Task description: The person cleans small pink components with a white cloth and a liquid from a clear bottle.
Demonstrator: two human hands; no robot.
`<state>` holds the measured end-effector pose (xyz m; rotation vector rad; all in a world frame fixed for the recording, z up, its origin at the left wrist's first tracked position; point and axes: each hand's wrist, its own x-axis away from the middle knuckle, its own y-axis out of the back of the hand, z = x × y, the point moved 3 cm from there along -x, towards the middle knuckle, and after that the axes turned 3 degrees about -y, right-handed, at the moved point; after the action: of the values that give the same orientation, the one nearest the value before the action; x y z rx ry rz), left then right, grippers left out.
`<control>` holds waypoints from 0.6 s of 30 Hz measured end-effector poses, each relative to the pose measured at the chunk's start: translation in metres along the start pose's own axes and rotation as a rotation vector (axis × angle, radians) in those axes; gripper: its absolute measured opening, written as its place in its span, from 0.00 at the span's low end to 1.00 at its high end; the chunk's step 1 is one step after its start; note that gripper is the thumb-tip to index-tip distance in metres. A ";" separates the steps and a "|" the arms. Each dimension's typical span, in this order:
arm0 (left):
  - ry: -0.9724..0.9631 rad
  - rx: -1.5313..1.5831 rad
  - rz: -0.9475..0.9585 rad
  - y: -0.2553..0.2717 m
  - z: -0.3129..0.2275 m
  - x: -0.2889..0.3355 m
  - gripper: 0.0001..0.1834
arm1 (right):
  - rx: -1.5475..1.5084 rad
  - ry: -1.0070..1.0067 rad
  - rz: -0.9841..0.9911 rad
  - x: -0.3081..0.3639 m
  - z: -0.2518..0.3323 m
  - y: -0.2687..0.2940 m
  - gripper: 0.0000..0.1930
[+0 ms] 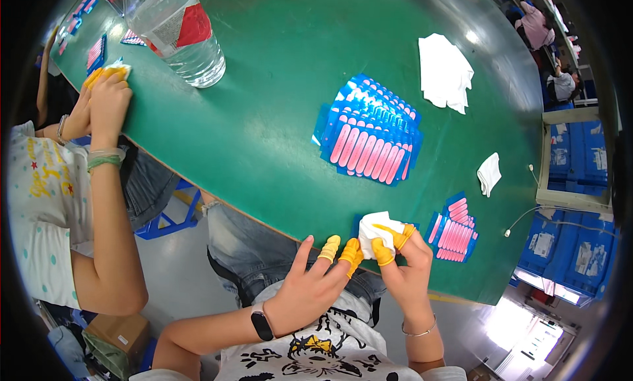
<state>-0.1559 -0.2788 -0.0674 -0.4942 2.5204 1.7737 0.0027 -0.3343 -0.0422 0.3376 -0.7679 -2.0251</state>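
My right hand wears yellow finger cots and is closed on a folded white cloth, pressing it onto a blue sheet. Most of that sheet is hidden under the cloth and fingers; only blue edges show. My left hand, also in yellow cots, is at the table's front edge beside the cloth. Its thumb and forefinger come together at the sheet's near left edge, while the bare little finger sticks out. Just right of my right hand lies a small pile of blue sheets with pink strips.
A larger fanned stack of blue-and-pink sheets lies mid-table. White cloths rest at the right. A big clear water bottle stands at the far left. On the left, a co-worker's hands hold a white cloth over the green table.
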 end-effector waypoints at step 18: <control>-0.027 -0.020 0.017 -0.003 0.002 0.000 0.13 | 0.471 0.388 -0.101 0.022 -0.009 -0.015 0.18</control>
<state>-0.1557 -0.2781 -0.0709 -0.4480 2.4986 1.8002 -0.0146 -0.3500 -0.0573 1.0236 -0.9845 -1.7707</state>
